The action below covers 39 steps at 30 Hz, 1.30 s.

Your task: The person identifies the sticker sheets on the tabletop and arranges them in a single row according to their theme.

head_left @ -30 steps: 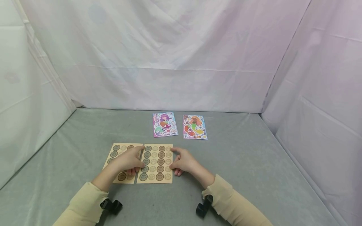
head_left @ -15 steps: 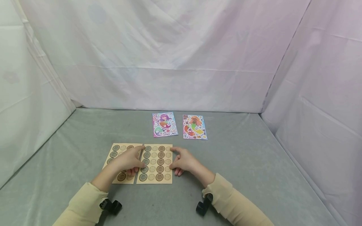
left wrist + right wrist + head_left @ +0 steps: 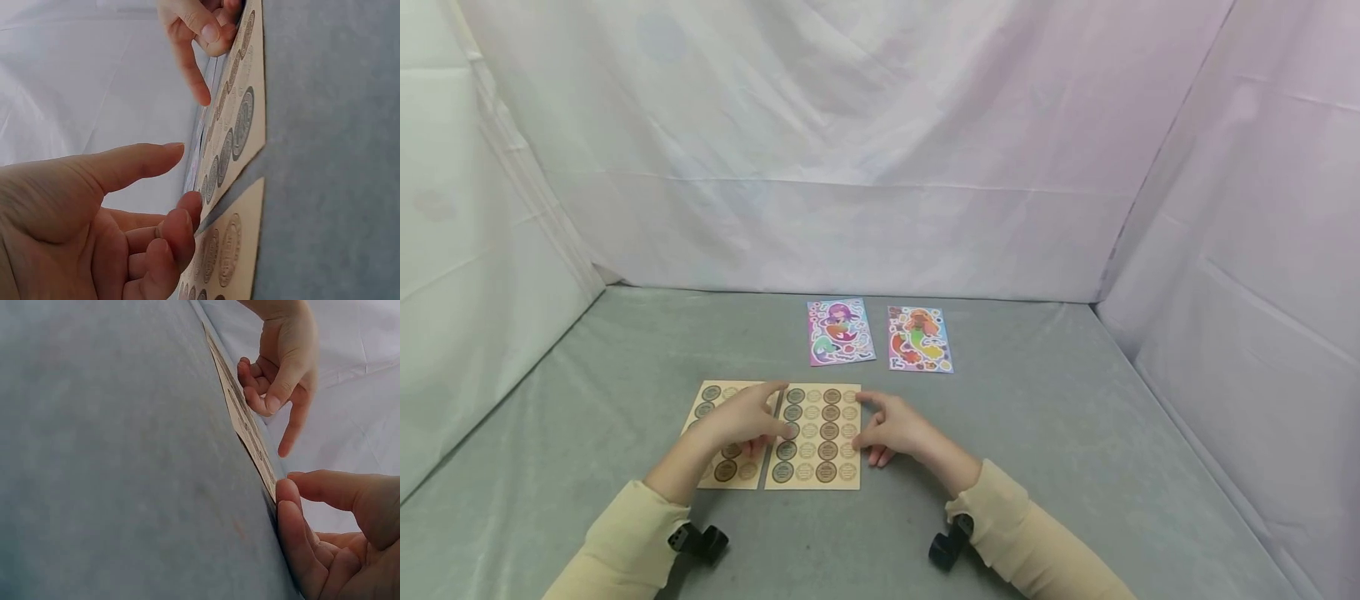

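The right-hand kraft label sheet (image 3: 814, 437) lies flat on the near part of the table, left of the middle, its long axis running from the person toward the back, its near edge about level with the viewer and its round labels, five rows of four, face up. A second kraft label sheet (image 3: 720, 402) lies just beside it on the left, a narrow gap between them, its long axis running the same general way, partly covered by the person's left hand (image 3: 741, 421). That hand's index finger and thumb are spread along the first sheet's left edge, the other fingers curled in; it grasps nothing. The right hand (image 3: 895, 429) mirrors it at the right edge, index and thumb parted, likewise without a grip; whether every fingertip presses the paper cannot be told. Farther back lie a purple-haired mermaid sticker sheet (image 3: 841, 332), turned slightly, and an orange-haired mermaid sticker sheet (image 3: 920, 339), side by side and apart, heads toward the back. Gray-green cloth (image 3: 1037, 467) covers the table. Pale, creased fabric forms a back curtain (image 3: 850, 150), a left curtain (image 3: 475, 250) and a right curtain (image 3: 1262, 250), with pinkish tints toward the right.
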{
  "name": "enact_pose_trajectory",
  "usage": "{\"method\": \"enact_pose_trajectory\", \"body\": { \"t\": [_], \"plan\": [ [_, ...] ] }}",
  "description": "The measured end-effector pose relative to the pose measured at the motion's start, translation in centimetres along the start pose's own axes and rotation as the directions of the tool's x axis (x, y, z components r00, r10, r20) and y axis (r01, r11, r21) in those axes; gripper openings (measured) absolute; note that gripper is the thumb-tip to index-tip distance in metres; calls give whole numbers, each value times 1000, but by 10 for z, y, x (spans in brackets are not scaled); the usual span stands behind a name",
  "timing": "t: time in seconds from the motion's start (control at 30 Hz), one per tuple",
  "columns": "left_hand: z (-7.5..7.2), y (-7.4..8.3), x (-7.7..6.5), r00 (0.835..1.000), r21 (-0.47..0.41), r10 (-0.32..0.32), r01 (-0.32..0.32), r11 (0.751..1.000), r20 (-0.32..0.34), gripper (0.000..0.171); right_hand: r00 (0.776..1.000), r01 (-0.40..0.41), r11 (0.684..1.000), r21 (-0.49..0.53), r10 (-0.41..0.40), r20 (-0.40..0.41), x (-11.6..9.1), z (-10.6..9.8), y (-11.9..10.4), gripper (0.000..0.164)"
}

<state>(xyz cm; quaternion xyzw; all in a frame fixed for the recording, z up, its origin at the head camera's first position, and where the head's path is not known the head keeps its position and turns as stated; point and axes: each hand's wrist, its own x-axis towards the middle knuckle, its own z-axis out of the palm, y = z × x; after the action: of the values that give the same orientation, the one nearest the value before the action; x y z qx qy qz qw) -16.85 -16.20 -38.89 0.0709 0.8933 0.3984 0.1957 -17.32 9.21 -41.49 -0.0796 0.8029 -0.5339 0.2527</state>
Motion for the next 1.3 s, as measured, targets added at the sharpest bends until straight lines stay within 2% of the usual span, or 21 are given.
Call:
{"method": "enact_pose_trajectory", "body": {
  "t": [0.17,0.37,0.53,0.63,0.73,0.97,1.17,1.3],
  "plan": [
    [-3,3,1,1000,-37,18,-17,999,16,79,999,32,999,-34,-33,-23,0,-3,-1,78],
    [-6,8,5,998,-69,50,-49,996,22,75,996,62,994,-95,-68,-51,3,-10,-7,69],
    [-8,13,9,999,-123,41,-37,992,26,74,992,101,991,-93,-107,-68,3,-19,-12,61],
    [-10,17,13,999,-120,47,-44,992,20,71,988,122,989,-88,-129,-79,4,-24,-14,57],
    [-12,20,16,998,-100,61,-61,993,-3,69,985,135,987,-83,-143,-97,4,-28,-15,56],
    [-15,24,24,996,-149,60,-70,986,-67,65,973,154,982,-106,-169,-154,9,-34,-19,50],
    [-17,24,31,987,-144,82,-102,984,-139,61,955,133,984,-115,-158,-249,13,-37,-22,47],
    [-19,25,34,980,-136,97,-121,983,-172,59,948,135,984,-118,-163,-274,16,-40,-25,47]
  ]
}}
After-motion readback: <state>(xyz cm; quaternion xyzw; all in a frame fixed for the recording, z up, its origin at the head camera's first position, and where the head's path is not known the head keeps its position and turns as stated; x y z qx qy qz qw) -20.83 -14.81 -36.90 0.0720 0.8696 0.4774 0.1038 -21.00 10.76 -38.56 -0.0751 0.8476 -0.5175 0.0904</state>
